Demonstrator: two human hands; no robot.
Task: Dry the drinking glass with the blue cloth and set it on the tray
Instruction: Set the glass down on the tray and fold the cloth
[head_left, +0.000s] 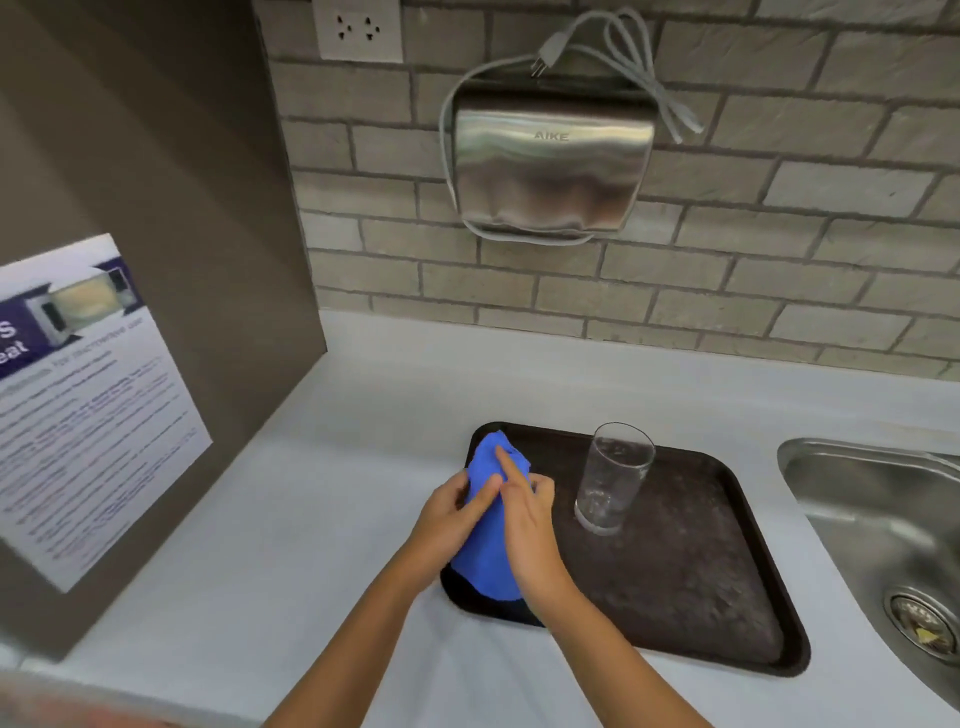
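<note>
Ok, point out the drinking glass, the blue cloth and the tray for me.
drinking glass (613, 478), head view, on its clear side wall.
blue cloth (488, 551), head view, on the fold between the hands.
tray (675, 571), head view, on its bare dark floor.

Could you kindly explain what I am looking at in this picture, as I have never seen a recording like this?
There is no machine here: a person wears a camera on the head, looking down at their own bare hands. The left hand and right hand together hold a crumpled blue cloth. On the pale countertop lies a dark rectangular tray, and a clear drinking glass stands upright on it, untouched by either hand. A steel sink sits to the right; a steel hand dryer hangs on the brick wall.
</note>
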